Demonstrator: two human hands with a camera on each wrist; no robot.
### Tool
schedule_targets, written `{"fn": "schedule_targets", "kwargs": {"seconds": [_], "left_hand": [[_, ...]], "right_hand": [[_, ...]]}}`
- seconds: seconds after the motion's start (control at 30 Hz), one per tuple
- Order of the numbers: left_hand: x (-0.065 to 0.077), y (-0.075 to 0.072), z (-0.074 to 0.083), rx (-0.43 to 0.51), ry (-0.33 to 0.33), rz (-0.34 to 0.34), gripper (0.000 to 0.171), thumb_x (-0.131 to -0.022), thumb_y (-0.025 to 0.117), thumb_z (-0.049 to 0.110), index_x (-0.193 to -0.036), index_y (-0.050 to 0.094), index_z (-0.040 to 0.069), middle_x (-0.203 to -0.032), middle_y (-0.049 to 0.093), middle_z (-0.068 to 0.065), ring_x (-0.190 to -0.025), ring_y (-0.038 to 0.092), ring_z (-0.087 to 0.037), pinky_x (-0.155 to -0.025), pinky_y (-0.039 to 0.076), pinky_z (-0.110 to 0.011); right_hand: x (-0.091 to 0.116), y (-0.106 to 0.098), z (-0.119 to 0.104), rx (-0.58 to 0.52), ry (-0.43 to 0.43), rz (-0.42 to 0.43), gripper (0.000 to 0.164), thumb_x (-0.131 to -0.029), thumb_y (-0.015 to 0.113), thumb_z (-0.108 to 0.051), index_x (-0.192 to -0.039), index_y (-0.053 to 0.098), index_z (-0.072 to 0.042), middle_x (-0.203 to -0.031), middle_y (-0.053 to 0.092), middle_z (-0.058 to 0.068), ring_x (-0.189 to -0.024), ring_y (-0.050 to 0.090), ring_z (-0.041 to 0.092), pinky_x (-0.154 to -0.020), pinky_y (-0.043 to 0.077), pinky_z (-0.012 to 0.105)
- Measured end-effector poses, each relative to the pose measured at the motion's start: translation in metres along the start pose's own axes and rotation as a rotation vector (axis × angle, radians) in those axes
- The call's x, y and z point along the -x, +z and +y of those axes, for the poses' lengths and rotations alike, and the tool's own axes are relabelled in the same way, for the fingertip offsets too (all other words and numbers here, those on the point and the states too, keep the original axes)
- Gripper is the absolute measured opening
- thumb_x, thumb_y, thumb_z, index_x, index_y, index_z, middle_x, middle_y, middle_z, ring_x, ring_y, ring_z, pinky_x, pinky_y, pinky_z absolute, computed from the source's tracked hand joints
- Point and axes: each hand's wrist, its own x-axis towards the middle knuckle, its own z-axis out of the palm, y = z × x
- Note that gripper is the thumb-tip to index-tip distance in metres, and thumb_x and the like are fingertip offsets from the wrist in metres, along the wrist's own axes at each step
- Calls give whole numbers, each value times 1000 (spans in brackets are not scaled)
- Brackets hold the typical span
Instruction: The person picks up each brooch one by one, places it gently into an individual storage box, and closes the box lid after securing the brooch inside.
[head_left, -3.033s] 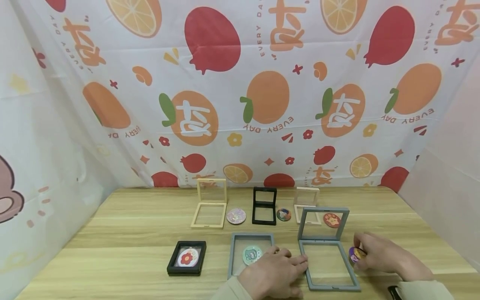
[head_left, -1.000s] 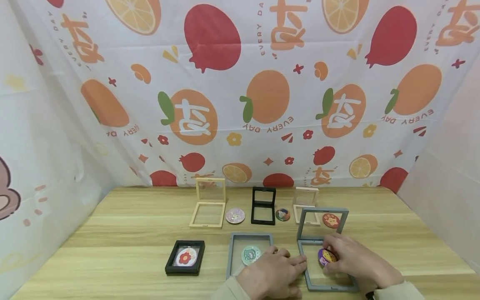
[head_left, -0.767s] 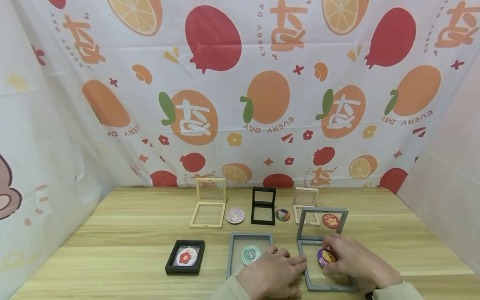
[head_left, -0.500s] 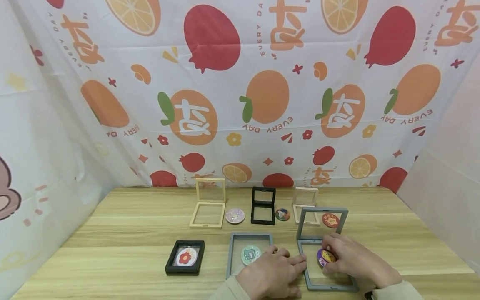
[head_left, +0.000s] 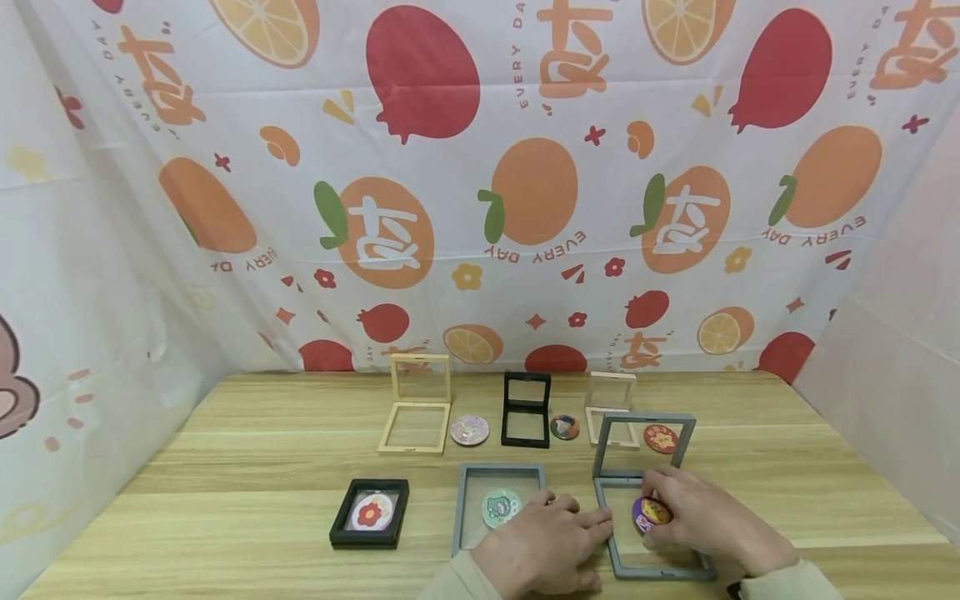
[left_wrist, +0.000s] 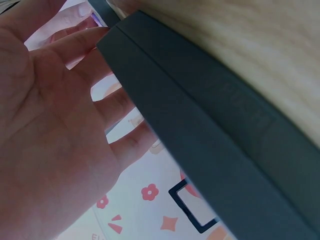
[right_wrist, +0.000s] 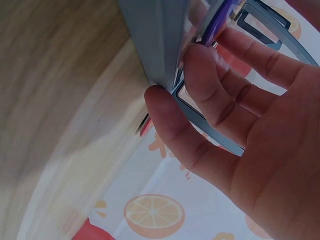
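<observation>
In the head view, my right hand [head_left: 697, 512] pinches a round purple and yellow button badge [head_left: 647, 515] over the lower half of an open grey display frame [head_left: 663, 573]. This frame's hinged upper half stands raised behind the hand. My left hand [head_left: 543, 546] lies with fingers extended, its fingertips at the left rim of the open frame. Partly beneath that hand is another grey frame [head_left: 498, 470], with a green badge [head_left: 501, 507] in it. The left wrist view shows the left fingers [left_wrist: 120, 107] behind a grey frame edge. In the right wrist view, fingertips meet the purple badge [right_wrist: 217, 22].
A black frame [head_left: 339, 521] with a flower badge stands at left. Farther back are open cream [head_left: 384, 429], black [head_left: 526, 443] and pale [head_left: 591, 425] frames. Pink [head_left: 470, 430], multicoloured [head_left: 565, 427] and red [head_left: 662, 438] badges lie beside them. A printed cloth [head_left: 450, 167] hangs behind the table.
My right hand has carried the purple badge leftward, from beside the open grey frame to over its lower half, and has stayed about there for the last second. The left hand keeps its place.
</observation>
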Motion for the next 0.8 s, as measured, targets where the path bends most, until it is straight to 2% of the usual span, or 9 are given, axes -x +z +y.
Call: {"fn": "schedule_targets", "kwargs": {"seconds": [0.3,0.4,0.5,0.6,0.7,0.8], "left_hand": [[1,1,-2,33,-1,-18,62,-97,59,56,-152,47,30,-153,42,20,-129,48,-6,-106,40,-33],[1,0,-2,25,14,-4,60,-98,60,55,-151,49,29,-152,44,19,-129,49,-7,-106,40,-32],[1,-3,-3,4,59,82,47,-99,62,49,-140,62,28,-143,54,18,-123,53,-6,-103,42,-32],[0,-9,-4,2,95,217,29,-99,64,42,-122,72,27,-126,65,16,-113,59,-5,-97,46,-33],[-1,-15,-6,31,74,344,17,-98,67,37,-106,76,26,-106,71,16,-96,64,-3,-86,50,-30],[-2,-19,-7,51,42,413,15,-98,68,36,-100,78,24,-96,73,15,-83,64,-2,-74,49,-25]], "right_hand": [[0,5,-1,11,-6,4,40,-76,90,-27,-101,62,-13,-100,57,-4,-82,51,12,-68,47,30],[0,5,0,15,-21,12,41,-76,90,-27,-102,62,-12,-102,58,-3,-83,51,12,-69,48,30],[3,2,3,-23,-51,22,40,-79,88,-29,-103,62,-10,-101,57,-2,-82,50,10,-67,46,28],[9,-4,9,-68,-51,35,37,-85,83,-31,-105,62,-8,-94,54,-1,-77,48,8,-62,44,27],[16,-13,18,-84,-4,67,30,-91,77,-30,-104,64,-7,-87,53,-3,-72,47,7,-59,43,27],[20,-21,26,-74,54,91,24,-92,75,-27,-103,66,-8,-86,56,-3,-72,48,8,-59,44,27]]}}
